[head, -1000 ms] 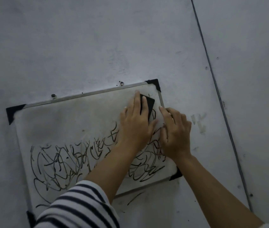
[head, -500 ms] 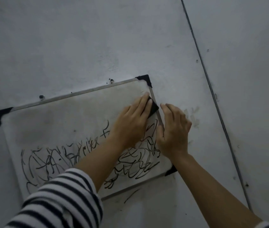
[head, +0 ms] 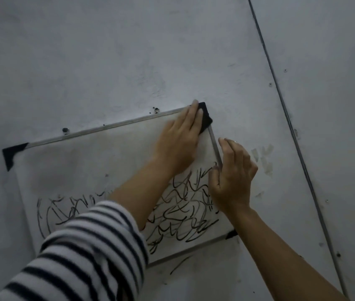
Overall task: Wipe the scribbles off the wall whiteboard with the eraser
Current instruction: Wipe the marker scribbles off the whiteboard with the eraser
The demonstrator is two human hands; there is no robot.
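The left hand point(head: 178, 144), fingers straight and pressed together, lies flat on the black eraser point(head: 205, 120). The eraser juts past its fingertips at the upper right corner of the whiteboard point(head: 89, 161), long axis roughly along the right frame rail. The right hand point(head: 234, 179) grips that rail lower down with curled fingers. Black scribbles point(head: 183, 209) fill the board's lower half.
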